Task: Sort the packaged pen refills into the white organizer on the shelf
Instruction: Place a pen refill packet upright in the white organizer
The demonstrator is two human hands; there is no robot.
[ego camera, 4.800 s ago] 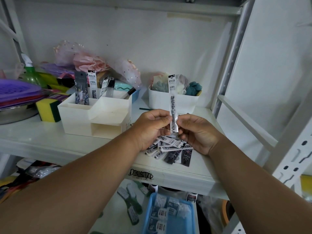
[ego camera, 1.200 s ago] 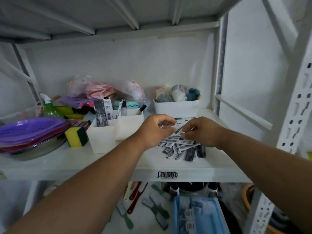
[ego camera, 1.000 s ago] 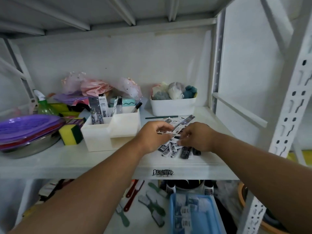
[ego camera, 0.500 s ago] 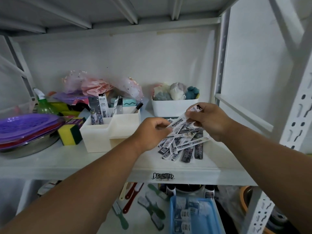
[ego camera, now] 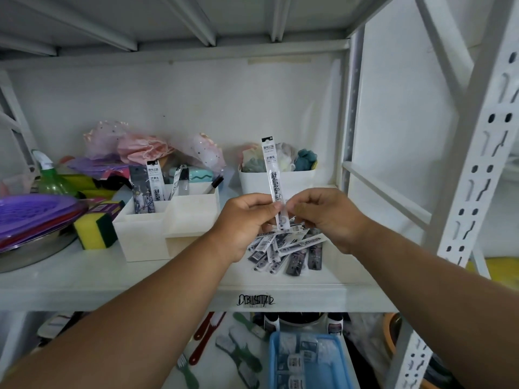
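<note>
Now I see one packaged pen refill point(ego camera: 274, 178) upright at frame centre, its lower end pinched between my left hand point(ego camera: 243, 220) and right hand point(ego camera: 328, 217), above the refill pile point(ego camera: 286, 248); white organizer point(ego camera: 168, 223) centre-left.

organizer point(ego camera: 168, 228) left of refill pile point(ego camera: 286, 248)

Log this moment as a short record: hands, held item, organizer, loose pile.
left hand: pinches the held refill pack low down
right hand: pinches the same pack
held refill pack: white, upright above the pile
white organizer: on shelf, left of the hands, several packs standing in rear compartments
loose refill packs: heaped on shelf under the hands
</note>
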